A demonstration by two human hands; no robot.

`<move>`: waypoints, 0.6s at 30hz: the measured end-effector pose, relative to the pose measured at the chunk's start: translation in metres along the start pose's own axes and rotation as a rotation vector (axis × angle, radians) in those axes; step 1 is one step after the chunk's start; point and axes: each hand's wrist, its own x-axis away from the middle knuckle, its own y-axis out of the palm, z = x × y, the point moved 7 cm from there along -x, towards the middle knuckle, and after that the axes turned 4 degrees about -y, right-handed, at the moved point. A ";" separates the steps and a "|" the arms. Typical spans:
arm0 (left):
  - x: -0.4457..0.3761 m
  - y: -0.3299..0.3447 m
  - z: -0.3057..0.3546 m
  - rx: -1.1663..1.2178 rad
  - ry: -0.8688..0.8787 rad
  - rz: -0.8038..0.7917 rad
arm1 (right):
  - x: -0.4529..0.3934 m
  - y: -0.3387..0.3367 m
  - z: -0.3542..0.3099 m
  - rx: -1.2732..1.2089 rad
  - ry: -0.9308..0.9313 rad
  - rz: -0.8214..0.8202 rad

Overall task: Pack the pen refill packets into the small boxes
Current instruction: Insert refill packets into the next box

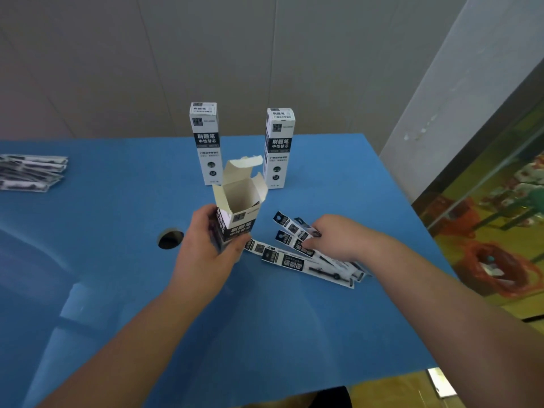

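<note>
Two closed white-and-black cardboard boxes [206,142] upright on blue counter [117,216]. Left hand [203,245] grips open-topped box [235,213], inside looks empty. Right hand [332,237] fingers pinch flat black-and-white refill packets [300,260] on counter just beside.

Bare blue tabletop [103,231] wide open toward the left and near edge, broken only by a round dark cable hole [170,238]; farther back, two upright closed white-and-black cardboard boxes [206,142] [279,148] with a gap between.
</note>
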 end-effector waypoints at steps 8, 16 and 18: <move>-0.002 0.003 -0.006 0.010 -0.016 -0.001 | -0.002 -0.010 0.010 -0.001 -0.012 -0.031; -0.001 0.001 -0.012 0.029 -0.055 0.023 | -0.008 -0.016 0.014 -0.110 -0.042 -0.042; -0.002 0.002 -0.011 0.043 -0.063 0.019 | -0.009 -0.018 0.017 -0.124 -0.023 -0.043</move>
